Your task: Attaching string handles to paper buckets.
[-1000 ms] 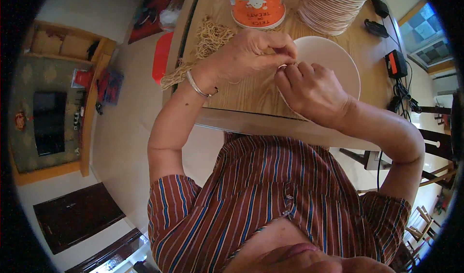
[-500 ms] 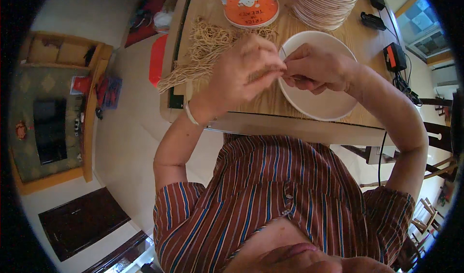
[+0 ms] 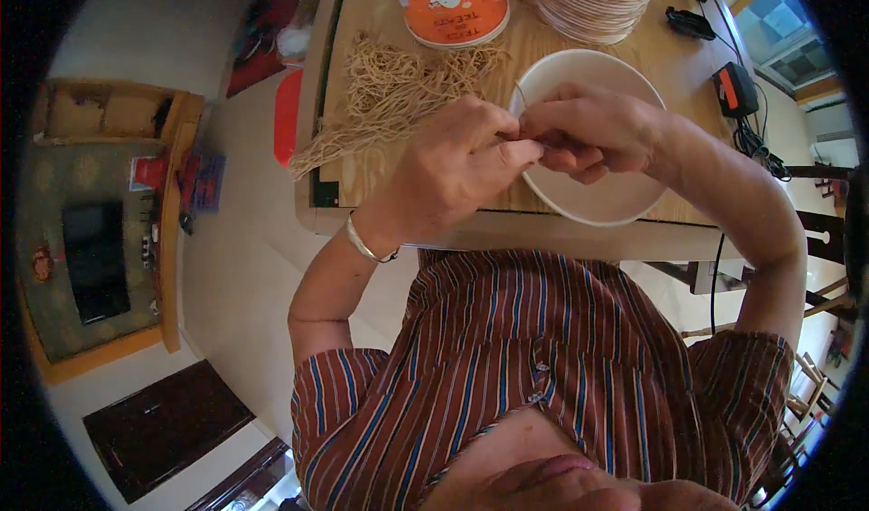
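Straw-coloured and thin as thread, the strand (image 3: 520, 104) is pinched between the fingertips of both hands right over the near-left part of the white bowl (image 3: 597, 205), one fine end of it rising toward the bowl's far rim. The left hand (image 3: 457, 162) has its grip closed on the strand with thumb and forefinger pressed together, and the right hand (image 3: 593, 131) meets it knuckle to knuckle, fingers curled tight on the same bit. To my eye it is a featherweight, limp thing, likely dry and a bit brittle, so it would want holding near its end with the fingertips only, gently, since a hard tug could snap or fray it. Left of the bowl a loose bundle of the same fibres (image 3: 389, 95) lies spread on the wooden worktop (image 3: 579, 36), its ends hanging past the left edge. Beyond the bowl stands an orange and white tub (image 3: 448, 4), and beside that a stack of pale discs (image 3: 597, 0). Right of the bowl lie black chargers and cables (image 3: 738, 95).
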A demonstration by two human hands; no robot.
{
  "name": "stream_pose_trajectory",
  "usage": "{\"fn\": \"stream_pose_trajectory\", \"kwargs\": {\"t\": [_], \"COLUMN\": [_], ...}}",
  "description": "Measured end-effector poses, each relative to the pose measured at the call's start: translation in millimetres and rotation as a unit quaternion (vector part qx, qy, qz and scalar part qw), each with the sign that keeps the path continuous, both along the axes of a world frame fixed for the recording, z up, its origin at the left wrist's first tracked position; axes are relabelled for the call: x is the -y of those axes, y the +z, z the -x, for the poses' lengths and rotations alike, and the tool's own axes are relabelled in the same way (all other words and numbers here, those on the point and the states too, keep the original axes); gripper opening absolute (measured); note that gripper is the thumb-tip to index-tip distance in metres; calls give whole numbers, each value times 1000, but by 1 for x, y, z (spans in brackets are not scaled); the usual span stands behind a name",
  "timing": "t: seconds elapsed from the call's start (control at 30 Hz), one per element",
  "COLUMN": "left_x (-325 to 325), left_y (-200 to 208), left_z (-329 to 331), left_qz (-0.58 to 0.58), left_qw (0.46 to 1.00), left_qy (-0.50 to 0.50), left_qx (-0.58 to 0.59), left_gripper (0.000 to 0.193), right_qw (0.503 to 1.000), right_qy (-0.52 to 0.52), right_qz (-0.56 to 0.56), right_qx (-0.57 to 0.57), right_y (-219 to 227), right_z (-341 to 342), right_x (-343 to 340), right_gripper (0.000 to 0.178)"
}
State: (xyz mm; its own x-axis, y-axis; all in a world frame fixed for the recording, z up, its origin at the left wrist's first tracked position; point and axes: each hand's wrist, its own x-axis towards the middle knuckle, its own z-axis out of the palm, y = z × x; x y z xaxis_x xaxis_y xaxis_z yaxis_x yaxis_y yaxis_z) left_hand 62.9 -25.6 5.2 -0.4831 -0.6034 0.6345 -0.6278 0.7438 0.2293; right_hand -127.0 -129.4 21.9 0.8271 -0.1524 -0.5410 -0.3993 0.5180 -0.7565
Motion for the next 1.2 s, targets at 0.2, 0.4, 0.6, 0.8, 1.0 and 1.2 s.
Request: {"fn": "stream_pose_trajectory", "kwargs": {"t": [0.2, 0.4, 0.6, 0.8, 1.0, 1.2], "left_x": [7, 5, 6, 5, 8, 11], "left_y": [13, 27, 36, 29, 13, -1], "left_z": [-4, 4, 9, 4, -7, -8], "left_qz": [23, 61, -9, 65, 88, 69], "left_qw": [996, 985, 984, 976, 983, 994], "left_qy": [-36, -30, -15, -58, -75, -68], "left_qx": [77, 161, 175, 198, 146, 52], "left_gripper": [23, 26, 22, 20, 28, 30], "right_qw": [999, 999, 1000, 999, 999, 999], "right_qy": [14, 20, 21, 33, 25, 25], "right_qz": [-48, -28, 5, -7, -16, -20], "right_qx": [-12, -27, -11, -19, -13, 4], "right_y": [0, 2, 1, 0, 0, 3], "right_z": [-1, 0, -2, -3, -4, -2], "right_x": [4, 3, 4, 6, 7, 6], "right_gripper": [29, 30, 31, 31, 29, 28]}}
